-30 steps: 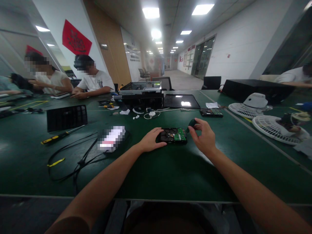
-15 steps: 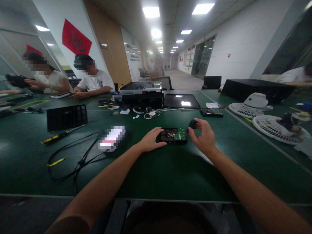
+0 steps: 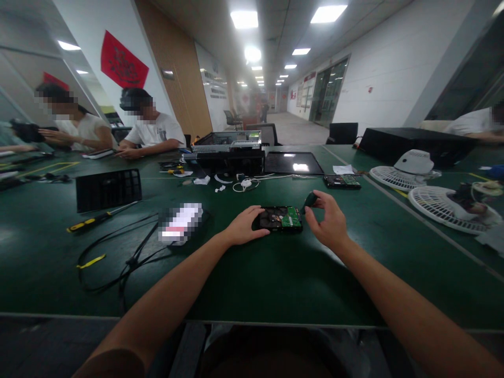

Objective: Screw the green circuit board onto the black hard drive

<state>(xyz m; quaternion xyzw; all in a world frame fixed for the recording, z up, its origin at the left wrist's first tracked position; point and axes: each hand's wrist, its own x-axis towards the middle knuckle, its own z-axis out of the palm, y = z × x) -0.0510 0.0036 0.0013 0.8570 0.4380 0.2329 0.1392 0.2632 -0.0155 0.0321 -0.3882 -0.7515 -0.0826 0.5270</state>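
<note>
A hard drive (image 3: 280,218) with a green circuit board facing up lies on the green table in front of me. My left hand (image 3: 248,226) grips its left end, thumb along the near edge and fingers at the far edge. At the drive's right end, my right hand (image 3: 327,218) pinches a small dark green, rounded object (image 3: 311,199) between thumb and fingers. It looks like a short tool handle; its lower end, near the drive's right edge, is too small and dark to make out.
Left of my arm lie a lit phone (image 3: 181,223), black cables (image 3: 132,262) and a yellow-black screwdriver (image 3: 88,223) by a black panel (image 3: 108,190). Behind are an open computer case (image 3: 226,157), a flat screen (image 3: 293,163) and another drive (image 3: 342,181). White fan parts (image 3: 444,207) lie right.
Almost nothing differs. The hard drive stays in place under my left hand, and my right hand with the dark green object has shifted only very slightly.
</note>
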